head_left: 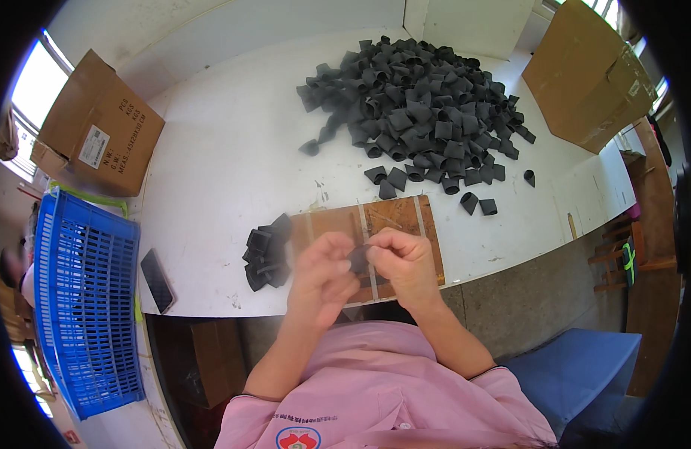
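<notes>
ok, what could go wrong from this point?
The black piece is pinched between both hands right over the table edge; a slip could send it off. The small stack beside the left hand could get knocked. The phone lies near the edge too.

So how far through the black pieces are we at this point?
Little looks done: a small stack of black folded rubber pieces sits left of the brown wooden board. In hand: the left hand and right hand together pinch one black piece over the board. Left: the large heap of black rubber sleeves at the far side of the white table, seemingly most of the job.
</notes>
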A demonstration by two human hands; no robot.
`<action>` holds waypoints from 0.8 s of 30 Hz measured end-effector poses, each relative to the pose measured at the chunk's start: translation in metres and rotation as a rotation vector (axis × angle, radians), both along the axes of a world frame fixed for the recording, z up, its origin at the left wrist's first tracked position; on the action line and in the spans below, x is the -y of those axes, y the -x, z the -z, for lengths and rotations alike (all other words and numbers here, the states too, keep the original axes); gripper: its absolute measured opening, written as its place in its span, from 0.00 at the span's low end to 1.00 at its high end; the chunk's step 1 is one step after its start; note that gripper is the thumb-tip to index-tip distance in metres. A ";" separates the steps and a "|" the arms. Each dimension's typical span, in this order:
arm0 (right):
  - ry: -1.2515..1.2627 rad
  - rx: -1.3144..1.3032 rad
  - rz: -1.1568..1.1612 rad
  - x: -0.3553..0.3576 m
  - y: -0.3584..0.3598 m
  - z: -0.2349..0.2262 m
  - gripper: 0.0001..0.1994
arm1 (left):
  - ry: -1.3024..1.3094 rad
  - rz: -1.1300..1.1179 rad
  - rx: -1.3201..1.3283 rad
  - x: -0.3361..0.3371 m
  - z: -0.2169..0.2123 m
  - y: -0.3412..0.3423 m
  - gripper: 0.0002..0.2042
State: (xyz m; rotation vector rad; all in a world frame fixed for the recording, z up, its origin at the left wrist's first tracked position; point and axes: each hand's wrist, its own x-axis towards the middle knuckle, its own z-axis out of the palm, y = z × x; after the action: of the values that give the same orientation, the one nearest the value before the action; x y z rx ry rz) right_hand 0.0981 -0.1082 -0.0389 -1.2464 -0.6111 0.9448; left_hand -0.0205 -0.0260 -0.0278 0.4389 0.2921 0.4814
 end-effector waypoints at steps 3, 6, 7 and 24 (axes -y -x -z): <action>-0.159 -0.776 -0.172 0.003 -0.007 0.008 0.03 | -0.362 -0.117 -0.352 0.001 -0.002 0.000 0.08; -0.248 -0.974 -0.285 0.003 -0.003 0.009 0.04 | -0.905 -0.467 -0.580 0.019 0.003 -0.013 0.06; -0.316 -1.076 -0.378 0.002 -0.002 0.008 0.05 | -1.217 -0.652 -0.646 0.022 0.006 -0.014 0.05; -0.056 0.036 -0.331 -0.035 -0.026 -0.025 0.10 | -0.442 -0.223 -0.240 -0.022 -0.013 -0.004 0.11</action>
State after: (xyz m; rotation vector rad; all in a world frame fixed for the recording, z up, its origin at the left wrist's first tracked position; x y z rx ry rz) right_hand 0.1240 -0.0735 -0.0143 -1.1334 -0.8845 1.1714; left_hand -0.0164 -0.0044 -0.0149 0.9043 0.4714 0.7174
